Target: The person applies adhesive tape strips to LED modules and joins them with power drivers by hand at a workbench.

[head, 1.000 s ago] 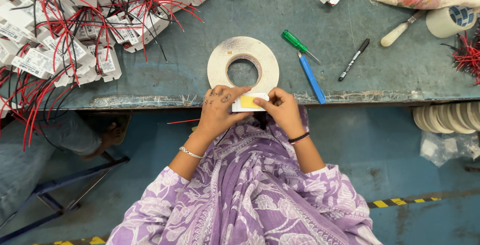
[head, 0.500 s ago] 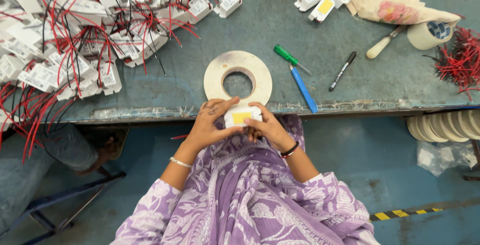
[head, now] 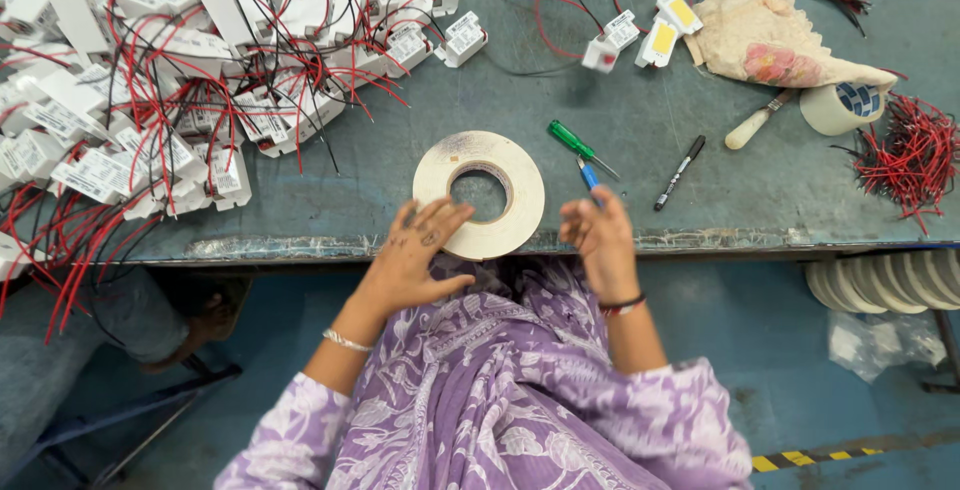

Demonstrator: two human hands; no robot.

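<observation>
Landmark: big roll of white label tape, flat at the table's near edge.
Labelled boxes: heap of small white boxes with white printed labels, far left of the roll.
Yellow labels: white boxes with yellow rectangles, beyond the roll, to its right.
Small roll: white, blue-printed core, far right of it.
</observation>
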